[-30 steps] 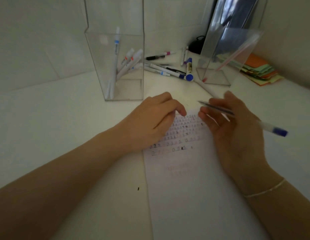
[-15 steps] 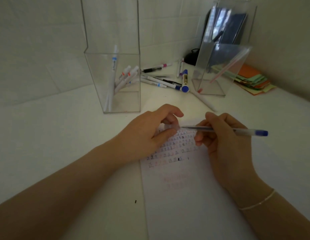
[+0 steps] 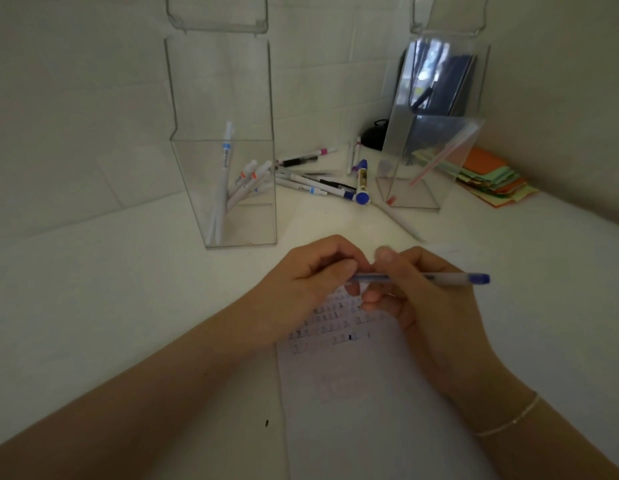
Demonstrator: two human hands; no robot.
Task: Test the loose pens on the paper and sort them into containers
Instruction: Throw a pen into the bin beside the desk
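Observation:
A clear pen with a blue end (image 3: 450, 278) lies level between both hands, above the paper (image 3: 363, 410), which carries rows of small test marks. My right hand (image 3: 429, 306) grips the barrel. My left hand (image 3: 311, 282) pinches the pen's left tip end with thumb and fingers; whether it holds a cap is hidden. Several loose pens (image 3: 322, 183) lie in a pile behind, between two clear containers. The left container (image 3: 228, 188) holds several white pens. The right container (image 3: 425, 161) holds one thin pink pen.
A white pen (image 3: 401, 220) lies alone in front of the right container. A stack of coloured paper notes (image 3: 491, 178) sits at the far right by the wall. A dark round object (image 3: 375, 135) stands in the corner. Walls close in behind and on the right.
My right hand swung the pen from a slant to level and brought it left. My left hand lifted off the paper and closed its fingers on the pen's tip end.

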